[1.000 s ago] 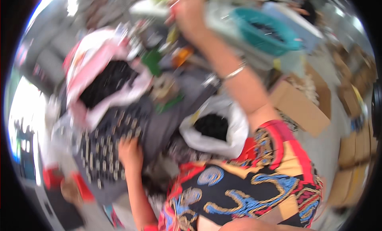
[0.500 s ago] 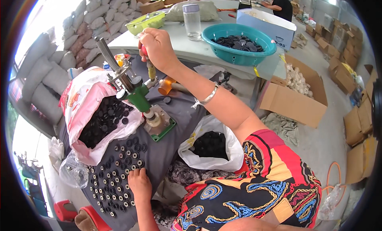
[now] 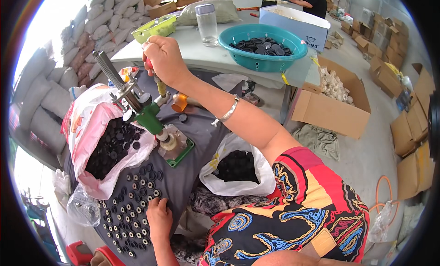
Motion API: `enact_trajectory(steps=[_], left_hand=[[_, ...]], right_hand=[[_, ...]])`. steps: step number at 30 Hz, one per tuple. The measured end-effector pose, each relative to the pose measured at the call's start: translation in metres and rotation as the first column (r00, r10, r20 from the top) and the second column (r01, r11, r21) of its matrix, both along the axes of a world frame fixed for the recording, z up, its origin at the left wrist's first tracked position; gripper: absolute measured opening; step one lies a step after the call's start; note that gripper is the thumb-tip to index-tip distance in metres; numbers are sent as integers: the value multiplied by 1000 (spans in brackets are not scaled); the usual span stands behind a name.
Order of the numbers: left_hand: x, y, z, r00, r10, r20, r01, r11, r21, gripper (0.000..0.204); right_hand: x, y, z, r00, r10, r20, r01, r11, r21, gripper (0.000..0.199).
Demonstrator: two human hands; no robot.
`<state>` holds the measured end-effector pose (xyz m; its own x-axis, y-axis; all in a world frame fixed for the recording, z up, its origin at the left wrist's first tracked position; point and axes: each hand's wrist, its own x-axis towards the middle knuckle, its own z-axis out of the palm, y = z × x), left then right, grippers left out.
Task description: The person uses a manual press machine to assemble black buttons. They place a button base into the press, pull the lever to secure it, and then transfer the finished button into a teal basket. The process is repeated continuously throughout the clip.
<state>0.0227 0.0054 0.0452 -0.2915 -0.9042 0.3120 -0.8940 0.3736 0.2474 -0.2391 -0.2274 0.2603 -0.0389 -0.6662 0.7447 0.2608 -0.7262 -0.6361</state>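
Green press [image 3: 149, 120] is seen below and slightly left of the right grip [image 3: 163, 60] (the nearer hand), long axis leaning up-left; its red handle [image 3: 149, 64] is clenched. Left grip [image 3: 160, 216] is placed beside black discs [image 3: 129, 208], hold unclear.

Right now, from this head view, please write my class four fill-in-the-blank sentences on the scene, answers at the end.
The right hand grips the red handle of a press with a ____ body.
The left hand is beside small round parts lying on a ____ cloth.
The silver bracelet is on the person's ____ wrist.
The discs in the teal basin are ____ in colour.
Missing words: green; grey; right; black.
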Motion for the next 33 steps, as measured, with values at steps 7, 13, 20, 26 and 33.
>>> enact_trajectory(steps=[7, 13, 20, 26, 33], left_hand=[[8, 9, 0, 964, 95, -250, -101, 995, -11, 31], [1, 11, -28, 966, 229, -117, -247, 953, -176, 26], [4, 5, -36, 916, 293, -273, -371, 878, -302, 23], [-1, -22, -49, 891, 393, -227, -447, 847, -287, 23], [1, -29, -47, 891, 420, -174, -454, 841, -294, 22]], right_hand=[[24, -14, -6, 1000, 4, 24, -3, 997, -73, 29], [-25, -22, 1, 996, -84, 13, 84, 996, -34, 25], [-5, -21, 0, 999, -44, 32, 45, 998, -32, 25], [-10, -25, 1, 999, -31, 11, 31, 999, -30, 26], [-7, -14, 2, 998, -63, 4, 63, 997, -40, 26]])
